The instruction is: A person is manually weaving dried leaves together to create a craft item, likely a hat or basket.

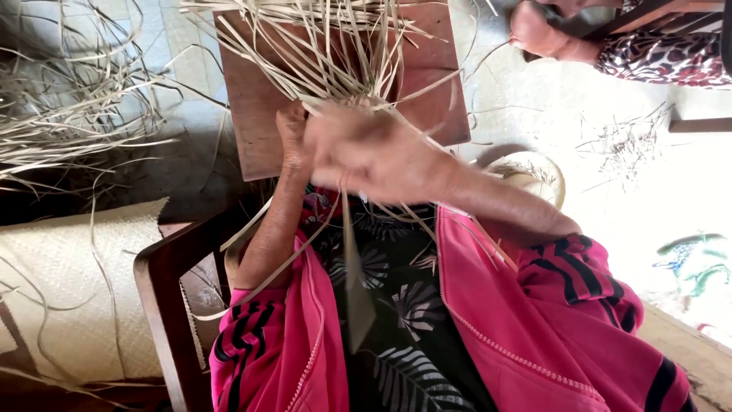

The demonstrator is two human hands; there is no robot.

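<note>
1. Two hands meet at the near edge of the brown wooden board (259, 137): the right hand (374, 152), blurred, lies over the pale straw strips (335, 53); its grip cannot be told.
2. Just left of it, the left hand (293, 137) pinches the strips' gathered ends.
3. From that grip the strips fan away across the board, long axes pointing off from the person.
4. A few strands hang down from the board's near edge, over the lap.

loose pale strips (335, 53) crowding the wooden board (252, 114), chair arm (164, 305) blocking left, bare floor (534, 99) open right
</note>
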